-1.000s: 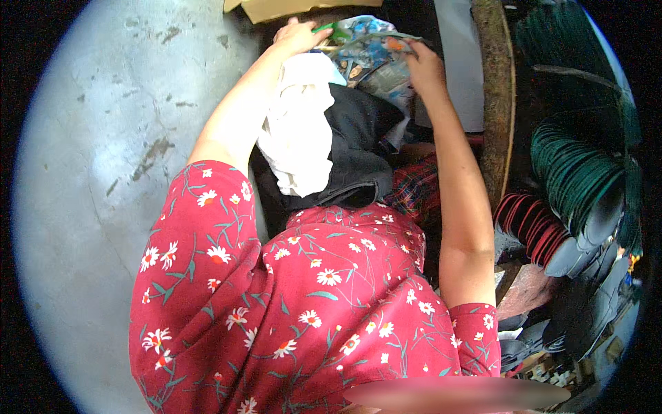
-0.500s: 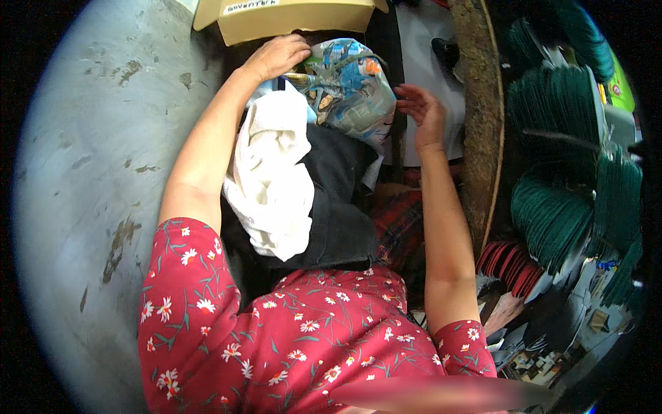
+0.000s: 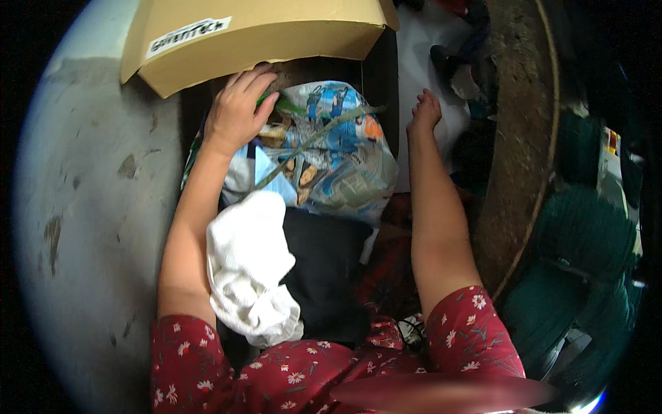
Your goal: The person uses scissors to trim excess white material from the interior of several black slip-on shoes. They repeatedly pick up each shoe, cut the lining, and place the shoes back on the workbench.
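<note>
In the head view, we see the left hand palm down at the far left edge of a printed plastic bag, its fingers nearly straight and slightly parted, the thumb held away from them; its underside is hidden, so we cannot tell whether it grips the bag. The bag lies between the hands, mostly to the right of the left one, with a greenish strap slanting across it. Tan patches show there too, though we cannot tell whether they are loose pieces or print. The right hand is apart from the bag, over a pale sheet, its fingers partly bent; we cannot tell whether it holds anything. Just beyond the left hand we find a cardboard box. Nearer the body than the hands, a white cloth touches the left forearm, and a black cloth lies between the forearms. Right of the right hand runs a rough wooden beam, with dark green bundles past it.
</note>
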`<state>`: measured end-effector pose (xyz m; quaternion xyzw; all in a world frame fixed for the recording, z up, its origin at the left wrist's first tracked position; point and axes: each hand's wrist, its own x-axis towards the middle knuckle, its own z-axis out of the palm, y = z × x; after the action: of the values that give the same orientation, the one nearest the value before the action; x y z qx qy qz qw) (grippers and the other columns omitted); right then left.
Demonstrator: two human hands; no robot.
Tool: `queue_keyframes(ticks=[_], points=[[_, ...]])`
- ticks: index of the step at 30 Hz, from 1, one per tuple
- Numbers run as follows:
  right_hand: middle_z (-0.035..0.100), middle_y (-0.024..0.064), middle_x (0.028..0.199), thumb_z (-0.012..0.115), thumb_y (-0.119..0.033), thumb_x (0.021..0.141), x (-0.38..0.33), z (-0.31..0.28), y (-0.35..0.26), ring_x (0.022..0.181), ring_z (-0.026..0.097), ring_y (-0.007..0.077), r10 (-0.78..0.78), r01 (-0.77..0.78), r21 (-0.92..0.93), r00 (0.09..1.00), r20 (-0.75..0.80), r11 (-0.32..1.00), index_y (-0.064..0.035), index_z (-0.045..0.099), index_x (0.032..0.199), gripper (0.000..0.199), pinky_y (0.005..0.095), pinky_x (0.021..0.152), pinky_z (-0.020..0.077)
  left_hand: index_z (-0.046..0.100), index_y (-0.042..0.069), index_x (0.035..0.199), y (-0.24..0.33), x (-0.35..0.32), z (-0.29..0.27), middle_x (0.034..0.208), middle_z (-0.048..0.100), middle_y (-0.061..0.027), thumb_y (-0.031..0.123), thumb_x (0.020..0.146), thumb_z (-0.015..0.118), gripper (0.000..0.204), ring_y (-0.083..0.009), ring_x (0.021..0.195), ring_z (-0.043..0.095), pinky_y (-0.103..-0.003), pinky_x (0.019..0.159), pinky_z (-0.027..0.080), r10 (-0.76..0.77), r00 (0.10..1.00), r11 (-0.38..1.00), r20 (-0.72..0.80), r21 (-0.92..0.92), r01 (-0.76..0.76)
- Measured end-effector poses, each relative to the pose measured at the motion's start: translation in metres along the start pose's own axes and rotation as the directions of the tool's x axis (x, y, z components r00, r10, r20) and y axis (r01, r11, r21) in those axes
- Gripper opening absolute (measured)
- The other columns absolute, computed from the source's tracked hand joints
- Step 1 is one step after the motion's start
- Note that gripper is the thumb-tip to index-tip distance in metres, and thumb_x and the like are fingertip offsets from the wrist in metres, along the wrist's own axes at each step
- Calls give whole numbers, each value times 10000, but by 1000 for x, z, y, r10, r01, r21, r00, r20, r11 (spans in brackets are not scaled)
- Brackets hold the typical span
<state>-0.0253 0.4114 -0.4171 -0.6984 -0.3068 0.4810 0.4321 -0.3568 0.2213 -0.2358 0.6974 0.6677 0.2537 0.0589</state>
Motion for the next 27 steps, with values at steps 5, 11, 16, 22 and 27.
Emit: queue_keyframes(ticks=[5, 11, 16, 22, 27], points=[[674, 122, 1172, 624, -156, 923, 65, 26, 23, 1015, 641, 243, -72, 49, -210, 992, -104, 976, -54, 680, 1214, 313, 345, 915, 488, 661, 24, 1120, 1, 3, -1, 1154, 675, -178, 153, 858, 721, 298, -364, 1048, 636, -436, 925, 512, -34, 999, 999, 30, 40, 32], [616, 198, 1268, 678, -198, 850, 149, 45, 41, 1146, 607, 329, -125, 71, -430, 987, -99, 900, -100, 687, 1239, 402, 410, 999, 467, 682, 23, 1087, 3, 9, -4, 1030, 702, -163, 118, 815, 740, 294, -357, 950, 665, -428, 846, 513, -75, 996, 996, 53, 43, 73], [534, 207, 1381, 724, -249, 817, 190, 55, 65, 1153, 610, 325, -150, 19, -600, 974, -170, 800, -110, 708, 1225, 431, 393, 1019, 461, 702, 48, 1129, -1, 6, -2, 1042, 710, -142, 125, 822, 732, 318, -348, 950, 668, -424, 853, 508, -161, 979, 983, 126, 106, 148], [348, 245, 1499, 729, -299, 778, 228, 59, 78, 1296, 470, 373, -224, 56, -646, 958, -181, 761, -179, 729, 1212, 450, 445, 1111, 381, 727, 85, 1127, -3, -10, -2, 1040, 726, -121, 146, 801, 779, 336, -324, 938, 684, -420, 841, 522, -244, 960, 947, 141, 246, 205], [180, 256, 1603, 720, -349, 806, 265, 64, 72, 1418, 316, 476, -191, 117, -539, 978, -82, 834, -246, 684, 1278, 484, 495, 1159, 343, 743, 81, 1041, -6, -34, -7, 1058, 730, -149, 204, 798, 804, 279, -370, 986, 681, -469, 877, 517, -326, 921, 892, 212, 392, 226]])
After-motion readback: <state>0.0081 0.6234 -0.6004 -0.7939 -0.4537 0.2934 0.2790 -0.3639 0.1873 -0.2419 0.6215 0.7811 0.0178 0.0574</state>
